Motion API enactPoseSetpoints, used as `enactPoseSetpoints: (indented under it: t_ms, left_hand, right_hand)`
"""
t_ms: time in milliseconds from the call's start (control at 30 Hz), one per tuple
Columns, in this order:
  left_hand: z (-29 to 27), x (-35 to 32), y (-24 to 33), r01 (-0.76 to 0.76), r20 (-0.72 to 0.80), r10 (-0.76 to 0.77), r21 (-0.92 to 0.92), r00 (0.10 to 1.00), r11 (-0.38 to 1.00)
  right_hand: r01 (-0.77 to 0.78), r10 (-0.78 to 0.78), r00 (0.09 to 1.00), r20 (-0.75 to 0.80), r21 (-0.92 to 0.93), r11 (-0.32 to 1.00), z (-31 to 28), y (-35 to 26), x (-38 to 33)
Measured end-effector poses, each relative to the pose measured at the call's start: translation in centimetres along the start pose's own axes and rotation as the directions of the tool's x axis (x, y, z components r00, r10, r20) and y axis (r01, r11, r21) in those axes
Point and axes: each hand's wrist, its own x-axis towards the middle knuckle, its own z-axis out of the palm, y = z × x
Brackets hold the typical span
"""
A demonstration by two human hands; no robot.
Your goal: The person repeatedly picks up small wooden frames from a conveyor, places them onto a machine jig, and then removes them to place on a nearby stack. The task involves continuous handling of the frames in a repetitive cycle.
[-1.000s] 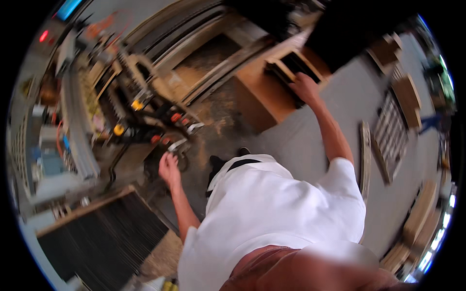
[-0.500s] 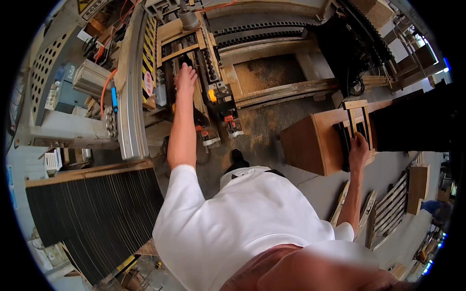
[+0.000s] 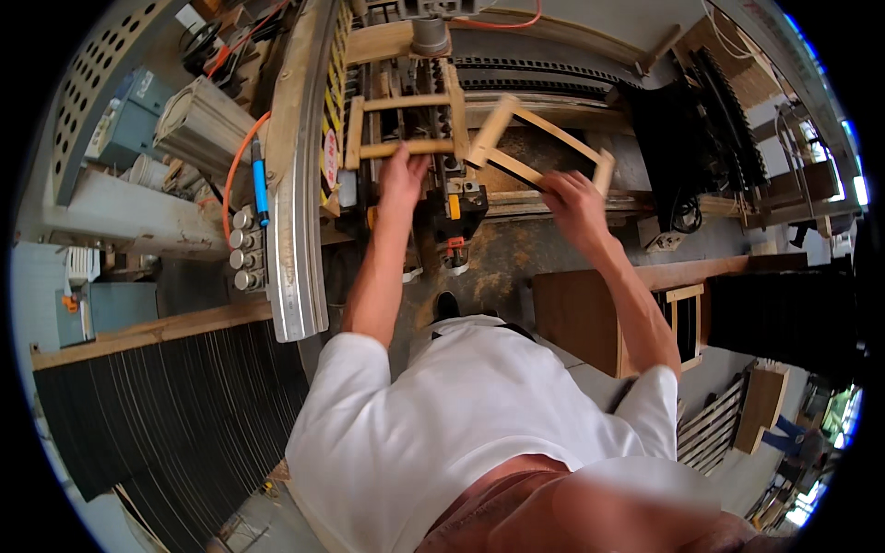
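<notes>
A person in a white shirt works at a machine, the left hand closed on the lower rail of a pale wooden frame lying flat on the machine bed. The right hand clamps the near edge of a second wooden frame, a slim rectangle of light, smooth, square-cut slats held tilted just right of the first. Sawdust dusts the floor below, beside a brown wooden cabinet and a curved metal guard.
</notes>
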Motion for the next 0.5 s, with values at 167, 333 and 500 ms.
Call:
enactPoseSetpoints:
  t_ms: [167, 333, 500]
  left_hand:
    - [-4.3, -14.9, -2.4, 0.053, -0.025, -0.051, 0.07, 0.998, 0.996]
    - [-8.1, -25.4, -3.0, 0.036, -0.117, -0.022, 0.124, 0.993, 0.992]
    - [-9.1, -31.8, -5.0, -0.025, -0.266, 0.062, 0.137, 0.962, 0.99]
  right_hand:
    - [0.219, -0.225, 0.962, 0.152, 0.053, 0.974, 9.9, 0.4, 10.1]
    - [0.425, -0.436, 0.881, 0.183, 0.096, 0.9, 18.9, -1.0, 17.3]
    - [0.438, -0.417, 0.873, 0.253, -0.032, 0.898, 22.0, 0.2, 20.1]
